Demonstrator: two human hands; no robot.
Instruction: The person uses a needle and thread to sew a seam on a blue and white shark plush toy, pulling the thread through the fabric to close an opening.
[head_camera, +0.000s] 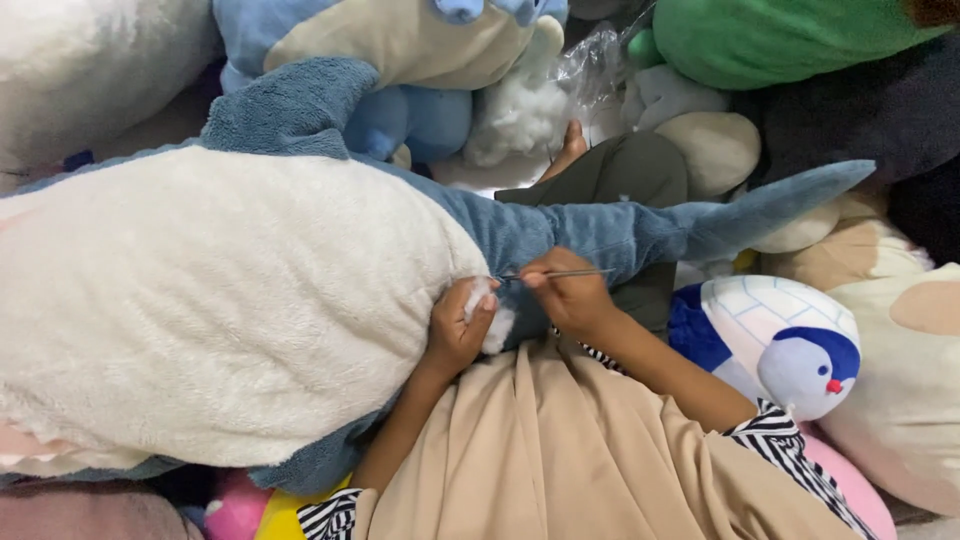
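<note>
A big plush shark (230, 290) with a white belly and blue-grey back lies across my lap, tail pointing right. My left hand (458, 325) pinches the white belly fabric at a spot where fluffy white stuffing (484, 294) shows, near the tail base. My right hand (566, 290) holds a thin metal needle-like tool (556, 273), its tip pointed left at that same spot. The two hands are almost touching. My striped sleeves and a beige cloth cover my lap below.
Soft toys crowd all around: a blue and beige plush (400, 60) above, a green plush (780, 40) top right, a white and blue penguin plush (780, 340) to the right, a clear bag of white stuffing (530, 110), a pink and yellow toy (250, 510).
</note>
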